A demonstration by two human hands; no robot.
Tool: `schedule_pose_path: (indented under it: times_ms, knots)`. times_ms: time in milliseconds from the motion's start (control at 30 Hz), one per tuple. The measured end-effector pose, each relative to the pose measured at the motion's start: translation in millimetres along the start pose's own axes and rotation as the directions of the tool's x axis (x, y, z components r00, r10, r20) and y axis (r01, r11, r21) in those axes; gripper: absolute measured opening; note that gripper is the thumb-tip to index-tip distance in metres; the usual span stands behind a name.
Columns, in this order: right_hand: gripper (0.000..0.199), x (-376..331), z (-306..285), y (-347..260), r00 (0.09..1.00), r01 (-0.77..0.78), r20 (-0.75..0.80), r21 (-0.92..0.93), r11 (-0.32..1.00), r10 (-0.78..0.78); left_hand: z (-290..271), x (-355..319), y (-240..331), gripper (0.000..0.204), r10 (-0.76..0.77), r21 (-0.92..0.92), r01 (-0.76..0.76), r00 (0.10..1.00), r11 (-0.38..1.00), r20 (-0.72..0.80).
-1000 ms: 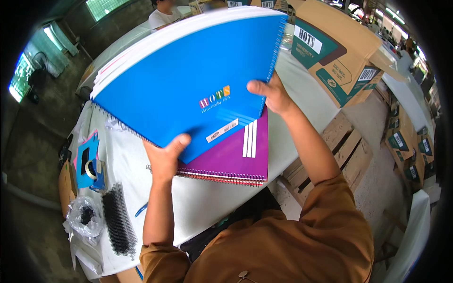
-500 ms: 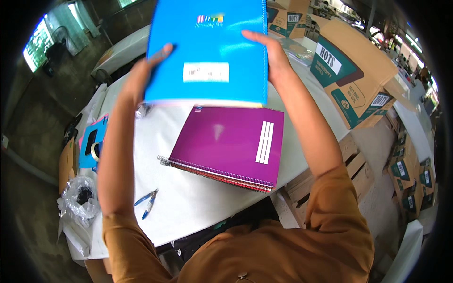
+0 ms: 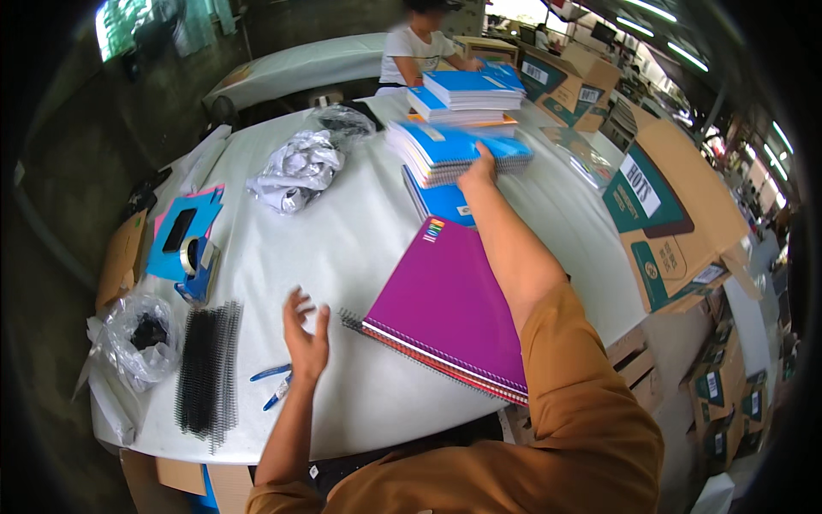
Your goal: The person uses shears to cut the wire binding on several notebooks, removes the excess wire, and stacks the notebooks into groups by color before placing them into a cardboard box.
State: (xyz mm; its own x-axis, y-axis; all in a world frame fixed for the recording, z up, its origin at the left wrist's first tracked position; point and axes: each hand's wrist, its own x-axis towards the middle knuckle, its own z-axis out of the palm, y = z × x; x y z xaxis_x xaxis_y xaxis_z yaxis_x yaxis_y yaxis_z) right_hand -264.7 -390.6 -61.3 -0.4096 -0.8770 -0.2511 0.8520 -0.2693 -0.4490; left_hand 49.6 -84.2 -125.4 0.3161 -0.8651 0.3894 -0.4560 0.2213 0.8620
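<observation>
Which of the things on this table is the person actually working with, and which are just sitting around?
In use:
right hand on the stack of blue notebooks
purple notebook in front
left hand, open and empty

Lying about:
black binding coils
blue tape dispenser
crumpled plastic
cardboard boxes

Even, bright daylight falls on the white table (image 3: 360, 231), with soft, faint shadows. Ceiling strip lights (image 3: 685, 56) and a window (image 3: 116, 21) at the upper left are overexposed. Fisheye distortion bends the table edge and boxes (image 3: 676, 223); a black vignette rings the frame. The left hand (image 3: 306, 336) shows slight motion blur.
</observation>
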Motion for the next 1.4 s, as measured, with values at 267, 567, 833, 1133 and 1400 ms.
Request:
schedule_pose_path:
  times_ms: [267, 567, 833, 1133, 1400]
  knots:
    - [0.054, -5, -26, -2, 0.875, -0.343, -0.474, -0.469, 0.814, 0.096, 14, -31, -46, 0.051, -0.09, 0.106, 0.083, 0.994, 0.991, 0.065]
    - [0.088, -31, -14, -16, 0.865, -0.35, -0.474, -0.333, 0.876, 0.166, 19, -27, -50, 0.038, -0.011, 0.188, -0.008, 0.995, 0.982, 0.1]
    - [0.099, -70, 37, -26, 0.718, -0.521, -0.688, -0.428, 0.739, 0.108, 1, -32, -40, 0.036, 0.234, 0.259, -0.226, 0.972, 0.939, -0.001]
    - [0.068, -259, 64, -12, 0.34, 0.751, 0.431, -0.66, 0.035, 0.836, -116, -82, -74, 0.056, 0.031, 0.849, -0.244, 0.965, 0.468, 0.26]
    - [0.041, -331, 7, 55, 0.489, 0.871, -0.005, 0.056, -0.488, 0.872, -72, -97, -31, 0.046, -0.424, -0.026, 0.425, 0.904, 0.905, 0.05]
